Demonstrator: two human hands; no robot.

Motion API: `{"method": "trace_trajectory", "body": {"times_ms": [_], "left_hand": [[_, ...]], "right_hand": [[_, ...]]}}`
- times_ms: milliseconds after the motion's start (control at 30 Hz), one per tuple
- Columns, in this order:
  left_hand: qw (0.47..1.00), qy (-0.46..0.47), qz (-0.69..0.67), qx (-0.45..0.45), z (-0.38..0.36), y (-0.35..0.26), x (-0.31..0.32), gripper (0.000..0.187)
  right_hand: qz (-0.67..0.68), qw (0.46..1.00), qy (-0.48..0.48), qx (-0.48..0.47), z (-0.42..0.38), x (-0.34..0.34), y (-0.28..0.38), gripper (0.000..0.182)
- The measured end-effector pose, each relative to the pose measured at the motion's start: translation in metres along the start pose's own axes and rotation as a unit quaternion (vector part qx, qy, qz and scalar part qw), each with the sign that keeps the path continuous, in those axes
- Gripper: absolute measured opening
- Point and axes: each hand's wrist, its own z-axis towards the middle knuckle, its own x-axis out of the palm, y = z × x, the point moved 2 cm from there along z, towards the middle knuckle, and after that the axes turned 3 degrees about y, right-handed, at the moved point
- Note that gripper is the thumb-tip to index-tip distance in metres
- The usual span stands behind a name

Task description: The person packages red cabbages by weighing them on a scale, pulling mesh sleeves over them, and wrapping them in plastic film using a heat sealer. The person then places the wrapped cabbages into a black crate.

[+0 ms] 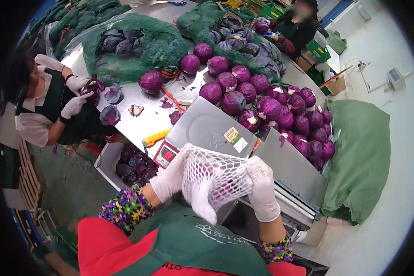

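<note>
While both gloved hands are busy with the netting, here's the layout going left to right. Way off to the left of the left hand [170,177], a co-worker [41,106] in white gloves is handling a red cabbage at the table edge [138,131], with loose purple leaves [110,115] lying around. Just up-left of the left hand there's a yellow-handled knife [155,137], and below that a white bin of trimmings [133,165].

The left hand grips one side of a white foam mesh sleeve [214,177], the right hand [263,188] grips the other, so both are clamped on it and pulling it open between them. A red cabbage head [218,181] looks to be inside, dark purple showing through the holes, held just in front of the chest above a scale [207,131] with a steel platter.

Beyond and right of the right hand sits a big heap of cabbages [280,115], round, glossy and waxy-looking, then a green cloth sack [359,156].

What could go wrong, I reckon: that foam mesh looks soft and stretchy, so yanking too hard could tear a strand, and slick gloves on a smooth round head might let it slip out the open end onto the scale. The knife being so close to the left hand is a snag risk too.
</note>
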Motion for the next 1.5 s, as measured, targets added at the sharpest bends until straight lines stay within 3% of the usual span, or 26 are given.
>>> {"method": "trace_trajectory", "body": {"times_ms": [100,167,233,300,367,433,467,533,633,667,700,733,833,900,967,1000,1033,1100,1167,1200,1233,1267,1333,1367,1433,1500], "left_hand": [[0.997,0.033,-0.004,0.068,-0.015,0.018,0.024,0.047],[0.992,-0.036,0.026,0.116,-0.008,0.025,0.021,0.043],[0.997,0.007,-0.008,0.081,0.001,0.029,0.026,0.043],[0.997,0.051,-0.036,0.045,0.012,0.029,0.048,0.043],[0.948,0.055,0.301,0.083,0.019,0.035,0.094,0.059],[0.932,0.129,0.321,0.109,0.042,0.033,0.102,0.069],[0.91,0.2,0.335,0.139,0.056,0.03,0.105,0.079],[0.882,0.136,0.435,0.122,0.081,-0.005,0.101,0.08],[0.756,-0.034,0.572,0.317,0.134,-0.097,0.072,0.053],[0.679,-0.054,0.603,0.415,0.161,-0.137,0.049,0.052],[0.514,-0.159,0.692,0.482,0.191,-0.181,0.021,0.054],[0.387,-0.285,0.766,0.428,0.197,-0.209,0.024,0.065],[0.122,-0.383,0.87,0.287,0.231,-0.264,0.023,0.091],[0.052,-0.387,0.891,0.232,0.259,-0.289,0.016,0.107],[0.049,-0.373,0.91,0.176,0.274,-0.295,0.021,0.113],[0.07,-0.384,0.905,0.172,0.284,-0.3,0.012,0.118],[0.09,-0.389,0.901,0.168,0.287,-0.3,0.008,0.114],[0.087,-0.403,0.897,0.16,0.293,-0.302,-0.01,0.109],[0.059,-0.406,0.886,0.216,0.291,-0.298,-0.015,0.099],[0.087,-0.408,0.879,0.232,0.288,-0.3,-0.019,0.098],[0.114,-0.408,0.871,0.249,0.28,-0.297,-0.011,0.098],[0.206,-0.421,0.847,0.252,0.269,-0.293,-0.004,0.094],[0.247,-0.391,0.828,0.317,0.243,-0.277,0.018,0.09],[0.255,-0.359,0.824,0.356,0.223,-0.264,0.031,0.089],[0.291,-0.26,0.833,0.392,0.179,-0.228,0.06,0.087],[0.326,-0.16,0.857,0.365,0.136,-0.181,0.088,0.085]], "right_hand": [[0.104,0.984,-0.1,0.1,-0.005,-0.004,-0.021,0.022],[0.152,0.974,-0.088,0.145,-0.019,-0.01,-0.062,0.03],[0.288,0.933,-0.108,0.189,-0.03,0.009,-0.055,0.033],[0.141,0.98,-0.024,0.137,-0.043,0.028,0.007,0.034],[-0.038,0.997,-0.004,0.069,-0.05,0.011,0.005,0.034],[-0.151,0.988,-0.011,-0.004,-0.05,-0.017,0.013,0.034],[-0.188,0.981,-0.028,-0.03,-0.052,-0.037,0.016,0.035],[-0.107,0.988,-0.112,0.001,-0.059,-0.087,0.02,0.039],[-0.151,0.978,-0.144,-0.03,-0.081,-0.166,0.043,0.055],[-0.209,0.963,-0.171,-0.009,-0.089,-0.196,0.046,0.055],[-0.267,0.943,-0.196,0.011,-0.095,-0.223,0.049,0.056],[-0.345,0.923,-0.168,0.007,-0.1,-0.238,0.055,0.05],[-0.377,0.91,-0.172,0.022,-0.107,-0.27,0.047,0.038],[-0.331,0.921,-0.202,0.039,-0.114,-0.306,0.028,0.031],[0.039,0.943,-0.313,0.107,-0.122,-0.361,-0.003,0.03],[-0.183,0.863,-0.454,0.125,-0.119,-0.336,0.019,0.032],[-0.183,0.864,-0.453,0.123,-0.116,-0.322,0.024,0.032],[-0.256,0.817,-0.515,-0.046,-0.109,-0.31,0.038,0.032],[-0.179,0.853,-0.487,-0.052,-0.105,-0.294,0.054,0.033],[-0.1,0.88,-0.462,-0.048,-0.107,-0.292,0.051,0.033],[0.009,0.921,-0.379,0.089,-0.107,-0.309,0.044,0.038],[0.01,0.924,-0.374,0.084,-0.114,-0.32,0.034,0.038],[-0.283,0.884,-0.368,0.055,-0.119,-0.295,0.042,0.032],[-0.281,0.885,-0.366,0.055,-0.121,-0.292,0.046,0.032],[-0.474,0.774,-0.421,0.01,-0.128,-0.289,0.057,0.029],[-0.47,0.772,-0.428,-0.007,-0.142,-0.295,0.058,0.029]]}}
